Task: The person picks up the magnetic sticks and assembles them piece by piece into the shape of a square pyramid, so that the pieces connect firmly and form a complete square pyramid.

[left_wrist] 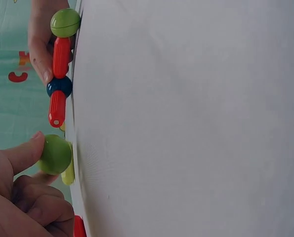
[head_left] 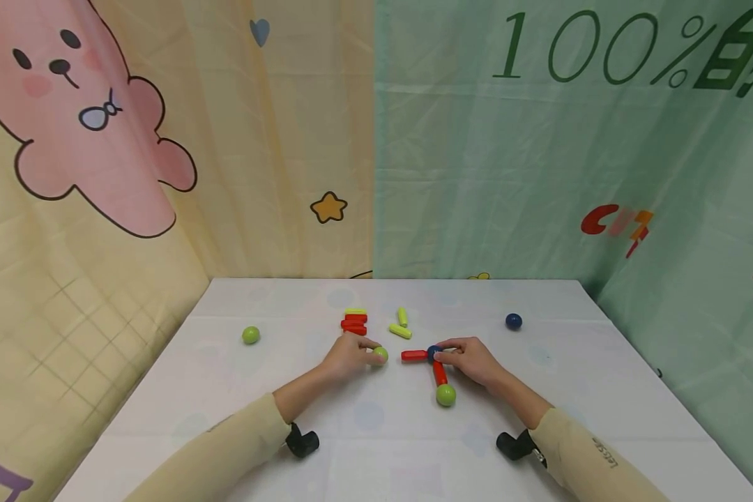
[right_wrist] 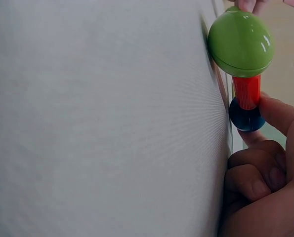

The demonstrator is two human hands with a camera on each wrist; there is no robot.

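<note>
Between thumb and fingers, my left hand (head_left: 346, 358) pinches a green ball (left_wrist: 56, 155). My right hand (head_left: 473, 359) pinches a dark blue ball (head_left: 434, 353) that joins two red rods. One red rod (head_left: 414, 355) points left toward the green ball, its end bare with a small round hole or tip in the left wrist view. The other red rod (head_left: 439, 373) runs toward the front and ends in a second green ball (head_left: 445, 395). A short gap separates the left hand's ball from the bare rod end.
Behind the left hand lie several red rods (head_left: 354, 325) beside a yellow-green rod (head_left: 355, 312). Two more yellow-green rods (head_left: 400, 331) lie right of them. A loose green ball (head_left: 250, 335) is at left, a dark blue ball (head_left: 513, 321) at back right. Curtains hang behind the white table (head_left: 376, 460).
</note>
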